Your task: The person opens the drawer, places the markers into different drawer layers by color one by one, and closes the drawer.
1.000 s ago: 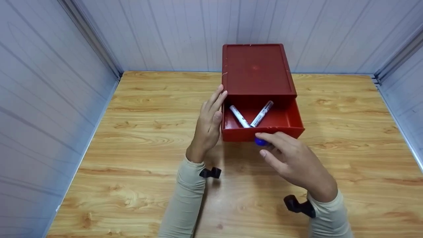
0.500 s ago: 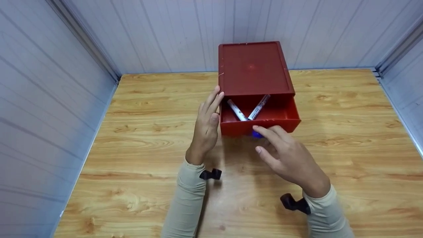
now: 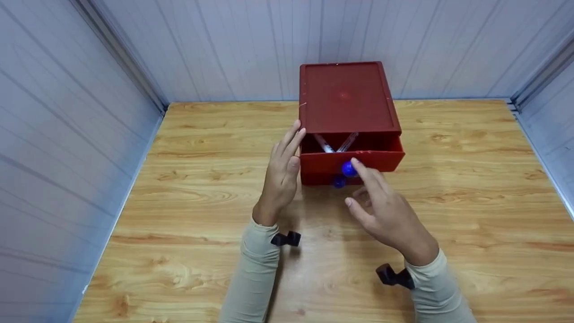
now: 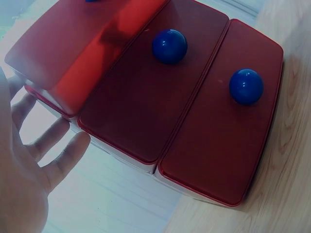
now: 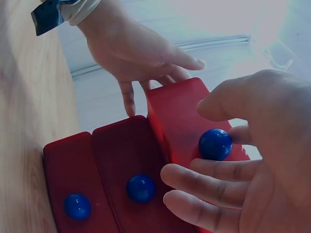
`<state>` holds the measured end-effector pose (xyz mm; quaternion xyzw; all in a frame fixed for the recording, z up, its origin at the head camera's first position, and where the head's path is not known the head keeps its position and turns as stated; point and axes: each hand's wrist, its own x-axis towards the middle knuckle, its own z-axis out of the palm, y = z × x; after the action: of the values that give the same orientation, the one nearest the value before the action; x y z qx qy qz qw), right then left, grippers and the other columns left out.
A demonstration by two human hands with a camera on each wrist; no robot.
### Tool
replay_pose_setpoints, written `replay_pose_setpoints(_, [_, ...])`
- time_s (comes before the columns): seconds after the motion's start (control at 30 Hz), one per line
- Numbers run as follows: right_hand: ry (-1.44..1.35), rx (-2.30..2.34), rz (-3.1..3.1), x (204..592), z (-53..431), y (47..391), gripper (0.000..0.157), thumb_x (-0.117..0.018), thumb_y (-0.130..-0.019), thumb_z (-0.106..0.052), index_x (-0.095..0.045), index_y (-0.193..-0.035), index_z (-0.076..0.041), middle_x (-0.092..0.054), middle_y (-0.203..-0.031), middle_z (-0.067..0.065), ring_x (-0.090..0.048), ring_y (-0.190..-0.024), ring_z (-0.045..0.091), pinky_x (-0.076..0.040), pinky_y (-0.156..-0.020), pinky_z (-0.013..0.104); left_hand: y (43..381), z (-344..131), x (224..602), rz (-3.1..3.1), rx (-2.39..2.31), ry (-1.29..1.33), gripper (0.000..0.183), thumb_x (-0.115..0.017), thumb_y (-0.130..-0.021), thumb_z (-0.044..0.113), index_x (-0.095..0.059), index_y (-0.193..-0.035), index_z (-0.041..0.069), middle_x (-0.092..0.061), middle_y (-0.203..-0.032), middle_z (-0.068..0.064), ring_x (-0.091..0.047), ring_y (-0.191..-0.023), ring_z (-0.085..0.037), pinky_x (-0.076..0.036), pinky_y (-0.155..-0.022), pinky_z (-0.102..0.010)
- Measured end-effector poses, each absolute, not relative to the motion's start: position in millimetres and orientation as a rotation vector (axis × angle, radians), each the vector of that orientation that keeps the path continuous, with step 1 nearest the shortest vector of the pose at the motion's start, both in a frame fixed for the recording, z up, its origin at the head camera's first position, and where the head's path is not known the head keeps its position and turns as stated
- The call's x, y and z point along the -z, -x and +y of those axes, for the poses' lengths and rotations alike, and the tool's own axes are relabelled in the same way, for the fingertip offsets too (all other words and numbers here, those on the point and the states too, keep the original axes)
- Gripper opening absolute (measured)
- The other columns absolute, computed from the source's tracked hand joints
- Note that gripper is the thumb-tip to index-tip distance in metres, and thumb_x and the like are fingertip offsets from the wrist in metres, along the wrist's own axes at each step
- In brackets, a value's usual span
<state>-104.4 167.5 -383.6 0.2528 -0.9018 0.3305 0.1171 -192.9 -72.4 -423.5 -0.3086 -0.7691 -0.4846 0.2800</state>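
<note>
A red drawer unit point(image 3: 347, 96) with three stacked drawers stands at the back of the table. Its top drawer point(image 3: 320, 162) sticks partly out, and two white markers point(image 3: 323, 143) lie inside, half hidden under the unit's top. My left hand point(image 3: 279, 179) rests against the unit's left side, fingers extended; the left wrist view shows the fingertips right at that side wall. My right hand point(image 3: 391, 213) is in front, index fingertip at the top drawer's blue knob point(image 3: 348, 168), the other fingers spread below. In the right wrist view the fingers surround this knob point(image 5: 215, 144) loosely without gripping it.
The two lower drawers are closed, each with a blue ball knob point(image 4: 169, 46) in the left wrist view. Pale panels point(image 3: 233, 49) wall in the wooden table point(image 3: 193, 215) at the back and both sides. A black wrist mount point(image 3: 394, 276) sits on each sleeve.
The top drawer has slid back into the unit, so less of the markers shows. My right hand has moved forward with its knob. My left hand stays at the unit's side.
</note>
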Motion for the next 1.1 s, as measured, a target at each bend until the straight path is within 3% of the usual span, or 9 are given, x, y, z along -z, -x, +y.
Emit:
replay_pose_setpoints(0.13, [-0.687,-1.047,-2.646,384,167,106,0.081,-0.069,-0.094,-0.02,-0.023,-0.16,-0.017,-0.06,-0.12,0.005,-0.063,-0.092,0.01,-0.056,-0.071,0.03,194,-73,422,-2.067,1.298,0.838,0.056,-0.026,-0.11,0.041,-0.043,-0.152,0.007,-0.033,-0.161,-0.007,-0.032,-0.146,-0.023,-0.027,-0.109,-0.046])
replay_pose_setpoints(0.37, [-0.664,-1.079,-2.58,377,177,107,0.072,-0.068,-0.094,-0.013,-0.032,-0.156,-0.013,-0.055,-0.141,0.004,-0.066,-0.093,0.013,-0.058,-0.072,0.033,199,-70,415,-2.049,1.299,0.863,0.053,-0.03,-0.11,0.038,-0.043,-0.152,0.008,-0.034,-0.16,-0.006,-0.033,-0.145,-0.023,-0.029,-0.108,-0.046])
replay_pose_setpoints(0.67, [-0.763,-0.988,-2.595,380,176,110,0.06,-0.067,-0.095,-0.016,-0.044,-0.15,-0.01,-0.048,-0.149,0.006,-0.066,-0.096,0.012,-0.056,-0.076,0.029,195,-75,422,-2.023,1.287,0.851,0.049,-0.036,-0.109,0.029,-0.042,-0.153,0.008,-0.033,-0.161,-0.008,-0.032,-0.145,-0.025,-0.028,-0.111,-0.045])
replay_pose_setpoints(0.87, [-0.762,-0.907,-2.637,383,171,113,0.064,-0.066,-0.096,-0.023,-0.04,-0.154,-0.014,-0.043,-0.154,0.005,-0.065,-0.103,0.017,-0.055,-0.083,0.038,194,-76,422,-2.04,1.286,0.818,0.049,-0.036,-0.109,0.031,-0.043,-0.152,0.009,-0.033,-0.161,-0.007,-0.032,-0.145,-0.023,-0.027,-0.111,-0.05])
replay_pose_setpoints(1.1, [-0.745,-0.895,-2.708,387,174,113,0.076,-0.066,-0.097,-0.025,-0.026,-0.161,-0.023,-0.033,-0.161,0.002,-0.062,-0.09,0.02,-0.054,-0.082,0.041,193,-73,423,-2.06,1.272,0.814,0.05,-0.035,-0.11,0.034,-0.042,-0.153,0.011,-0.033,-0.161,-0.004,-0.032,-0.145,-0.022,-0.027,-0.111,-0.048])
